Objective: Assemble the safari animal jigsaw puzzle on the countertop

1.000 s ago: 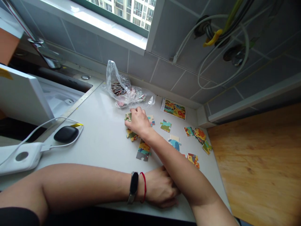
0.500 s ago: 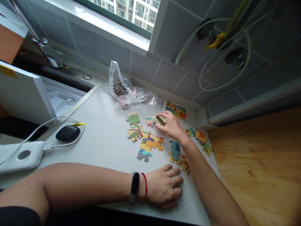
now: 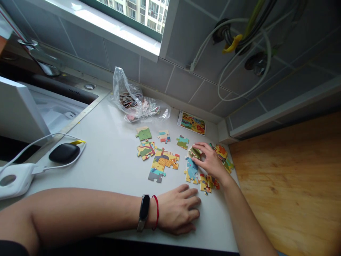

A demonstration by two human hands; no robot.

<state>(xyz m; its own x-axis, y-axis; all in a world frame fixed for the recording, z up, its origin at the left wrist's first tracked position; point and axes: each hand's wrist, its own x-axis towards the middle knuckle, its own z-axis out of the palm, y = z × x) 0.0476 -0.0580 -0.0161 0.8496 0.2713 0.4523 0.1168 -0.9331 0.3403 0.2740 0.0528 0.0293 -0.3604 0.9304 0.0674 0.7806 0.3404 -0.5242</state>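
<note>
My right hand [image 3: 210, 160] pinches a green jigsaw piece [image 3: 195, 153] between thumb and fingers, just above the blue elephant piece [image 3: 191, 170]. My left hand [image 3: 178, 209] lies palm down on the white counter with its fingers spread, holding nothing. Left of the elephant piece is a joined cluster [image 3: 163, 163] with a leopard on it. Loose around it are a green piece [image 3: 144, 133], a tree piece [image 3: 146, 150], a pale piece [image 3: 164, 136] and a blue-green piece [image 3: 182, 141]. Yellow pieces [image 3: 206, 183] lie below my right hand, and its fingers partly hide more pieces beyond.
A clear plastic bag [image 3: 138, 103] with more pieces sits by the tiled wall. A printed picture card [image 3: 191, 122] lies at the back. To the left are a black oval device [image 3: 64, 153], a white power strip [image 3: 16, 179] with a cable, and a sink [image 3: 87, 96].
My right hand has moved right and nearer with the green piece, from beside the pale piece to the elephant piece. The blue-green piece now shows. My left hand stays on the counter.
</note>
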